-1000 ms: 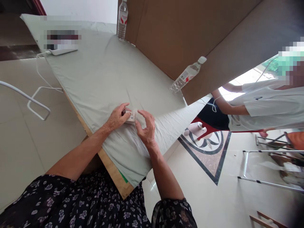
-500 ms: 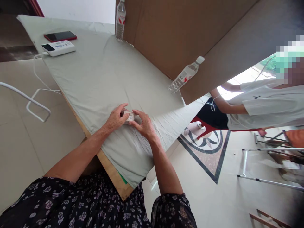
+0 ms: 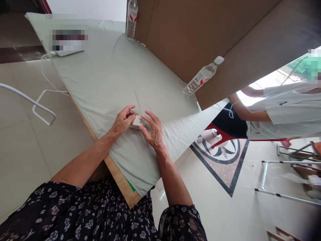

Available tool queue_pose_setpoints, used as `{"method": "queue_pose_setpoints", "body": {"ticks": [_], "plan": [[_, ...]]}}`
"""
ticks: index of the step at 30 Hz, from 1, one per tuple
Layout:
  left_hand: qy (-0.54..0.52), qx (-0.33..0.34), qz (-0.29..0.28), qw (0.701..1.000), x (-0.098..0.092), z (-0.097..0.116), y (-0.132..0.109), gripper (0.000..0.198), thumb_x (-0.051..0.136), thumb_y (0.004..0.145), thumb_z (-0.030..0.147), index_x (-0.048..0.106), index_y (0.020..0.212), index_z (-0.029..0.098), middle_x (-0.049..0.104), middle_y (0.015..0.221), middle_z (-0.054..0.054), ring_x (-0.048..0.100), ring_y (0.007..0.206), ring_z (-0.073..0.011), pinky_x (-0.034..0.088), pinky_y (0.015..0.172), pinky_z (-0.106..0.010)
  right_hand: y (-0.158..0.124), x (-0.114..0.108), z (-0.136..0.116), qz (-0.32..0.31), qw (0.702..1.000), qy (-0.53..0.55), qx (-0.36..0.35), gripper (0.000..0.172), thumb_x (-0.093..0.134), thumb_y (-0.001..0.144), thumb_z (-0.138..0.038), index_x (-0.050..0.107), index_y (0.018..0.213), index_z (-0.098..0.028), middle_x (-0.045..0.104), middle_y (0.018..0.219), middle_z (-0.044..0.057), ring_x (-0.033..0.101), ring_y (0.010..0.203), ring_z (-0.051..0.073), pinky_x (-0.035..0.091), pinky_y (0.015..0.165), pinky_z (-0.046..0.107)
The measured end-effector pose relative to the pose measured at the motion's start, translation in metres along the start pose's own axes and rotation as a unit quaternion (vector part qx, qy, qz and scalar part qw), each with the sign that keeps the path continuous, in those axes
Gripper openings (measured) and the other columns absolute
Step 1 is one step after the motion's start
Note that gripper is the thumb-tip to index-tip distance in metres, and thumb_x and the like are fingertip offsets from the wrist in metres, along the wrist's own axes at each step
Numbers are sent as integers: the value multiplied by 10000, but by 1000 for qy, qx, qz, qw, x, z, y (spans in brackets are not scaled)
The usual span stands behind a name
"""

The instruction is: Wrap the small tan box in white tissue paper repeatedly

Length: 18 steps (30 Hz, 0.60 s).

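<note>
A small, pale box point(image 3: 137, 121) with see-through sides lies on the cloth near the table's front corner. My left hand point(image 3: 123, 120) grips its left end, the thumb against the box and the other fingers curled behind it. On the other side, my right hand point(image 3: 153, 129) is open, thumb and forefinger spread around the right end. The right thumb tip is close to the box's near corner; I cannot tell whether it touches. What the box contains is too small to make out.
A water bottle point(image 3: 202, 76) leans against a big cardboard panel point(image 3: 190, 36); another bottle point(image 3: 131, 20) stands by its far edge. A white device point(image 3: 71, 52) with a cable sits at the back left. A person in a white shirt point(image 3: 281, 110) is beyond the panel.
My right hand has loosened, its fingers spreading away from the box. The box's pale top now shows more. The whole view has shifted slightly.
</note>
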State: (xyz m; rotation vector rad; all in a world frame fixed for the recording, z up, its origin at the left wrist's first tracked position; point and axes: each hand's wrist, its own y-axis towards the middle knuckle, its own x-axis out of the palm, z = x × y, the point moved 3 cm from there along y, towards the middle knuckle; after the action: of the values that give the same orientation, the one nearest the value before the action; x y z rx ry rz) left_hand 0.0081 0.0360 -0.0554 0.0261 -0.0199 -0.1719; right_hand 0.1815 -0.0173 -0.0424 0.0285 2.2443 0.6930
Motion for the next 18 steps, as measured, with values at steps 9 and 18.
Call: {"method": "queue_pose_setpoints", "body": {"ticks": [9,18], "plan": [[6,7,-3,1000,-1,-2,-1,536,645,802,341,621,1301,147,743,1067,-90,687,935,-198,549,864,-332,-3,4,-4,-5,999,-45,-18,284,664,944,-346,697,1224,-308,584,1536,86,525,1425,306,401,1184,540],[-14,-1,17,1000,-1,-3,0,500,660,768,295,656,1245,143,757,1008,-67,687,880,-181,539,809,-306,-8,4,-6,44,997,-52,-39,216,632,989,-348,710,1186,-312,626,1481,68,585,1373,266,469,1146,515]]}}
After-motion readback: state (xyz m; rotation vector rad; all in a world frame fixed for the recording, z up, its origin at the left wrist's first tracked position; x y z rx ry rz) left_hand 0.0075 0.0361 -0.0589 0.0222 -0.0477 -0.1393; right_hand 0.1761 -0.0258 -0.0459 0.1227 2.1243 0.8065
